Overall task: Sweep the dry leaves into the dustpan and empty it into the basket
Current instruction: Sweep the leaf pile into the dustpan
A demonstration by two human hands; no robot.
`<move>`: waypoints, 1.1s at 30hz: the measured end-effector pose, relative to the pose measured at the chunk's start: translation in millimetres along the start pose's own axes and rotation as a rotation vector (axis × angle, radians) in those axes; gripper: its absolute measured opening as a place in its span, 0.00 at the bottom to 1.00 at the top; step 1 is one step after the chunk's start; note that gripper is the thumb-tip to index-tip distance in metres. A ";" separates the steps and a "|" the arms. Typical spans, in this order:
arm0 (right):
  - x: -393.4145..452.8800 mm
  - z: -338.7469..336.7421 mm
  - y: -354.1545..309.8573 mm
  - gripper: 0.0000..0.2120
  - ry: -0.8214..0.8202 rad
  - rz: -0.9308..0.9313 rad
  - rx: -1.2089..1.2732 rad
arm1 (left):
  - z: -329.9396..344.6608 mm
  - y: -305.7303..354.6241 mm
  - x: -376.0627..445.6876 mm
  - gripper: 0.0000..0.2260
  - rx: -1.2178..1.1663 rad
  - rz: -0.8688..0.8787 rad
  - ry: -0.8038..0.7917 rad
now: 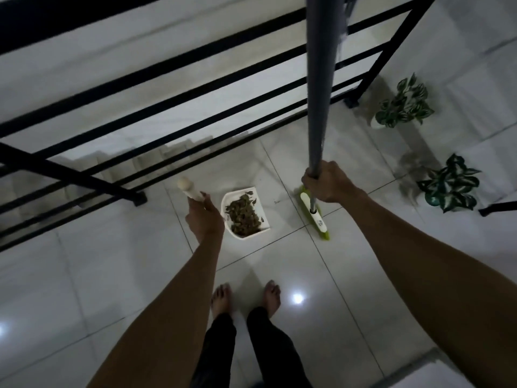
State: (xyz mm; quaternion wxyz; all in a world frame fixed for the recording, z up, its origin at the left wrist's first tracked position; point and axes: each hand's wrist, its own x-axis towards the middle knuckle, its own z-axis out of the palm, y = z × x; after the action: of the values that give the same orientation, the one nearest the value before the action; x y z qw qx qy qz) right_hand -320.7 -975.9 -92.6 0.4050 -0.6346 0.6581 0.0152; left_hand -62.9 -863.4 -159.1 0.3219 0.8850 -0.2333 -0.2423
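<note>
1. Now the left hand (205, 217) is wrapped around the pale upright dustpan handle (190, 189), fingers closed on it just below its rounded top; the white dustpan (246, 212) sits low on the floor just to the right of that hand, so the pan lies down and to the right of the fingers.
2. Dry leaves (242, 217) fill the pan in 1 dark heap, piled toward its deep near end; its open lip faces away from the person, toward the railing; I see almost no loose leaves on the tiles around it, so the sweeping looks done.
3. The right hand (326, 182) grips the grey broom pole (317, 88), fingers curled fully round it; the pole runs near-vertical up out of view; the green broom head (314, 217) rests on the floor just right of the pan, apart from it.
4. The left hand is the nearer to the pan and already holds it; the lift probably needs the pan kept tilted back so the heap stays in.
5. The floor (279, 264) is glossy pale tile with lamp glare; a black railing (156, 107) guards a stairwell ahead; 2 potted plants (402, 105) (450, 183) stand at right; no basket is in view.
</note>
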 end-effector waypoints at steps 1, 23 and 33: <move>-5.0 7.8 -7.0 0.11 -0.007 -0.012 -0.015 | -1.0 0.0 -0.3 0.10 0.009 -0.002 -0.010; -79.3 5.8 -50.9 0.11 0.049 -0.105 0.072 | -59.4 -28.3 13.2 0.09 0.007 0.116 -0.305; -51.5 86.2 -61.1 0.12 -0.087 -0.223 -0.049 | -39.0 -29.2 10.6 0.09 0.082 0.240 -0.263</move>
State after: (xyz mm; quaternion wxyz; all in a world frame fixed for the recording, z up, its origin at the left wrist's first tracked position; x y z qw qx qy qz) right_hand -231.4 -899.4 -91.9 0.4166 -0.7121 0.5649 0.0137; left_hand -24.6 -831.6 -155.6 0.2790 0.8239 -0.3870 -0.3058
